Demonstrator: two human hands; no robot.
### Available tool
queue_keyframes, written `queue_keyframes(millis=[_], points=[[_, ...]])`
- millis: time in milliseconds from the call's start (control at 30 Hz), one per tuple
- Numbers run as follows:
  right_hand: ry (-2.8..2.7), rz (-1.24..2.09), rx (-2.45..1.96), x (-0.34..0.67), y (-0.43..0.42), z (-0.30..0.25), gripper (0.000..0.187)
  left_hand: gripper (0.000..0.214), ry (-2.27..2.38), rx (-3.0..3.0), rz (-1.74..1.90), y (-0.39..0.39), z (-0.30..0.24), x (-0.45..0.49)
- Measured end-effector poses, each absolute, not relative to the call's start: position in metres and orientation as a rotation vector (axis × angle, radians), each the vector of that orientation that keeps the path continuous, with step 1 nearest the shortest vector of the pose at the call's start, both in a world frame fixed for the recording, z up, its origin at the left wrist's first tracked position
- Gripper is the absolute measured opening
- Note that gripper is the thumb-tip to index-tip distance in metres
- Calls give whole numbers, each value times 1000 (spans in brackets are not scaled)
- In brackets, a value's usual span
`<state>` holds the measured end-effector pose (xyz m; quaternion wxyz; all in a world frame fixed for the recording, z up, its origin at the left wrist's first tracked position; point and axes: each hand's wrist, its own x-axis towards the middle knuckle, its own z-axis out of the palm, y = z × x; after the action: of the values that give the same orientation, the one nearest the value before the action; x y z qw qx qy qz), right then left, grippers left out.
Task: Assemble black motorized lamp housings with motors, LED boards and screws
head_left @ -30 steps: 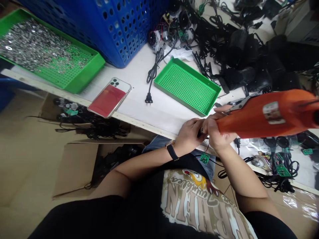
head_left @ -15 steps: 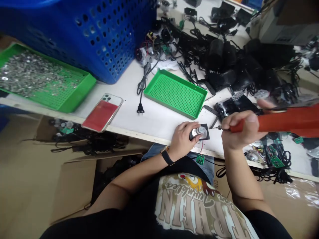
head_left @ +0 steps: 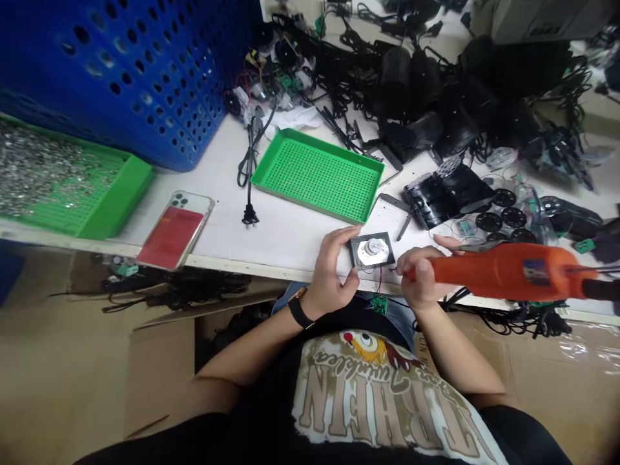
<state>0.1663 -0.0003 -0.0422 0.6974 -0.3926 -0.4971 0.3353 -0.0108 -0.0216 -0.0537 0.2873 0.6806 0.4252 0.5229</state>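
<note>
Left hand [head_left: 332, 268] lifted open off the black plate [head_left: 357, 248], fingers spread just beside it, plate lying on the white table [head_left: 290, 232] with its motor [head_left: 372, 247], right hand [head_left: 421, 281] closed around the orange driver [head_left: 504, 271], tip near the plate, green board [head_left: 380, 303] hanging below on wires [head_left: 380, 281]

A cobalt-blue crate [head_left: 126, 77] at far left is patterned with rows of round holes. Two bright green trays share a fine grid of perforations: the left tray [head_left: 128, 194] is speckled with silver pieces, and the centre tray [head_left: 317, 174] shows solid green. The tabletop [head_left: 285, 239] is white. Near its edge, a phone case [head_left: 169, 239] is red and clear. At right, an orange electric screwdriver [head_left: 504, 272] carries a small grey label. A black square plate [head_left: 361, 250] frames a white-and-silver centre, and a green circuit board [head_left: 379, 303] sits nearer. A black T-shirt [head_left: 363, 387] shows cream lettering and a yellow cartoon bird.
</note>
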Motion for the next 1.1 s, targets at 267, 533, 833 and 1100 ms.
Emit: queue_keyframes(millis=[267,533,833,1100], points=[[-1039,828,-716,163,-14,1,30,34,1135,1870,1197,-59,-33,2],[-1173,1106,-605,167,-48,33,36,6,960,1778,1170,-62,-33,4],[-1217,1154,-515,154,-54,32,37,22,1046,2345,922,-75,-19,-14],[-1195,977,-555,143,-52,21,33,20,1120,2537,668,-74,-16,-12]])
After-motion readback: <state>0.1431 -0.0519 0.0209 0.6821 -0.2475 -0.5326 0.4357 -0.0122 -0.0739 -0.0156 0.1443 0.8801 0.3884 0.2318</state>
